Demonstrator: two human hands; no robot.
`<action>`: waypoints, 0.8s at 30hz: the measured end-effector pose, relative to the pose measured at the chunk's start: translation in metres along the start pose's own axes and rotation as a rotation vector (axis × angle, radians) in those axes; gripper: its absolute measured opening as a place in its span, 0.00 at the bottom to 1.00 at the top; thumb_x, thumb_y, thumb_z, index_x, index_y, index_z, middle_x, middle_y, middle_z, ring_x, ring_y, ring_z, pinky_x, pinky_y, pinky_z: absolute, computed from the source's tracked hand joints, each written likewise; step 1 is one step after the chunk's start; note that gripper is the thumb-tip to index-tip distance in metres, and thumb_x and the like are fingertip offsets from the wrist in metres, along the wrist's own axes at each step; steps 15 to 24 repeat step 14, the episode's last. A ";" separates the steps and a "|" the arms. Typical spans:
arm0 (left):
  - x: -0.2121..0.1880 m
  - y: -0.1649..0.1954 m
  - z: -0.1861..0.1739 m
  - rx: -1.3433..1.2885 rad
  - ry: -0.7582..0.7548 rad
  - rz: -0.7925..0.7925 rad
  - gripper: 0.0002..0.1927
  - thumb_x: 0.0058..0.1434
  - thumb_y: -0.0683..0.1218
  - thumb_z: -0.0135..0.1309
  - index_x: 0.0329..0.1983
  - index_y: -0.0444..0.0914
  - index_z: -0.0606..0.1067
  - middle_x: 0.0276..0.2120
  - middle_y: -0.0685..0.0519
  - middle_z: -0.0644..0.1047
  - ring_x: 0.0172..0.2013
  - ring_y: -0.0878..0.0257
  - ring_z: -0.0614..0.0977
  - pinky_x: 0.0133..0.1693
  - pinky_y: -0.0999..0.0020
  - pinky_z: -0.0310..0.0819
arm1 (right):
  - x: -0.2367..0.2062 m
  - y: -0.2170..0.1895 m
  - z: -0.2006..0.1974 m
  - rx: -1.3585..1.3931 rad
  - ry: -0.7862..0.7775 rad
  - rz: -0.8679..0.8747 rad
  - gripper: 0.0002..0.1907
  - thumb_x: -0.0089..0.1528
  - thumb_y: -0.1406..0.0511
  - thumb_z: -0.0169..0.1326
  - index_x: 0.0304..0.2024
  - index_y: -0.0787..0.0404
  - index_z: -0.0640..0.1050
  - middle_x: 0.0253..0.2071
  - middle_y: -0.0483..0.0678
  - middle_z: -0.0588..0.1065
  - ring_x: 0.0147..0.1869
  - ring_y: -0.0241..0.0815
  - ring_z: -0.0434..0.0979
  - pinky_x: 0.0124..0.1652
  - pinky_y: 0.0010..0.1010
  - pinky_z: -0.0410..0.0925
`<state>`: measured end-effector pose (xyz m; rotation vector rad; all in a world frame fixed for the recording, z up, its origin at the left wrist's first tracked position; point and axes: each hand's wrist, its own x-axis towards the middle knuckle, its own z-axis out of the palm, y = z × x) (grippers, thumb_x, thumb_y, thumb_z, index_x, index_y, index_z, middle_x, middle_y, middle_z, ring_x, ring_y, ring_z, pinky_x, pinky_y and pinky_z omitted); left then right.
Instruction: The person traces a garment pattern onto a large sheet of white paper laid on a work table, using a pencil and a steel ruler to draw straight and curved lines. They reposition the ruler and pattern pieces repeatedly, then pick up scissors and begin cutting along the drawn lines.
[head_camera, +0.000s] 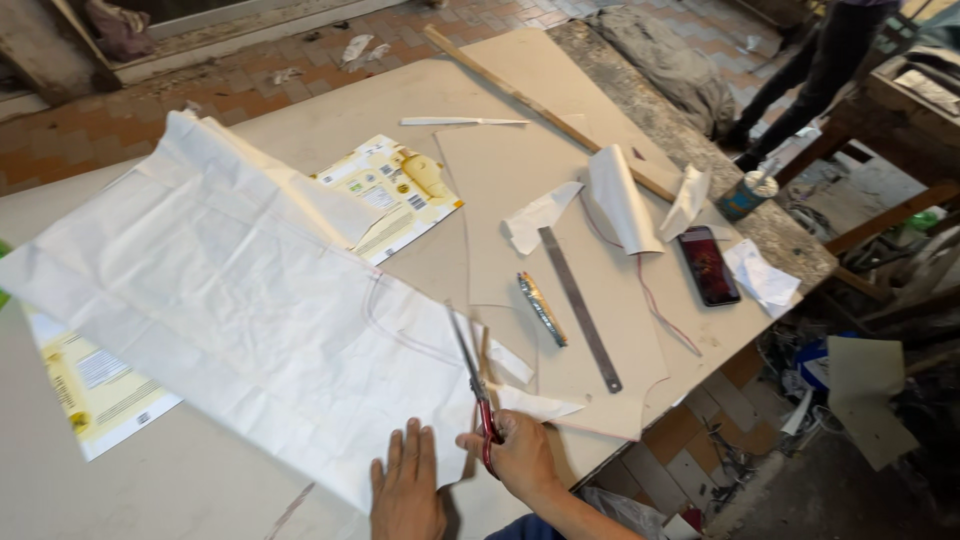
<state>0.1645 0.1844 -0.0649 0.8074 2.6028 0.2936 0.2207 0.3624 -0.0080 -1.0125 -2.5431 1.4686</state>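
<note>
Fingers (497, 432) of right hand (520, 455) apparently closed around scissors (472, 375) cutting paper (230, 300).

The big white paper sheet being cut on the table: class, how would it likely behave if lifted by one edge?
The white paper sheet is creased and wrinkled, so it would probably flop and sag. It looks thin, so likely light and easily torn near the cut where the scissors sit. The left hand pressing it flat suggests it slides easily.

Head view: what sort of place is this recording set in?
Probably a small craft or pattern-cutting workshop. The right hand works red-handled scissors through a large white paper sheet, a metal ruler lies on the worn worktable, and scrap clutters the floor.
</note>
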 end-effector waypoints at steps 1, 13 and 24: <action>0.004 -0.003 0.007 0.024 -0.099 -0.031 0.48 0.55 0.43 0.52 0.78 0.43 0.45 0.79 0.49 0.41 0.74 0.48 0.44 0.67 0.35 0.41 | 0.001 0.002 -0.012 -0.227 0.031 -0.073 0.30 0.48 0.50 0.75 0.21 0.67 0.74 0.17 0.49 0.69 0.23 0.44 0.70 0.29 0.34 0.65; 0.034 -0.008 0.057 0.347 -0.039 -0.216 0.30 0.68 0.60 0.44 0.73 0.57 0.59 0.72 0.58 0.58 0.71 0.54 0.60 0.70 0.33 0.49 | 0.046 0.084 -0.147 -0.089 0.004 0.133 0.26 0.50 0.49 0.70 0.22 0.63 0.76 0.17 0.51 0.70 0.23 0.43 0.70 0.28 0.39 0.66; 0.038 0.004 0.056 0.348 -0.041 -0.223 0.30 0.68 0.60 0.44 0.73 0.57 0.59 0.72 0.58 0.58 0.71 0.54 0.60 0.70 0.33 0.49 | 0.056 0.092 -0.163 -0.125 0.024 0.127 0.26 0.51 0.48 0.69 0.22 0.64 0.76 0.16 0.51 0.70 0.22 0.43 0.70 0.28 0.39 0.66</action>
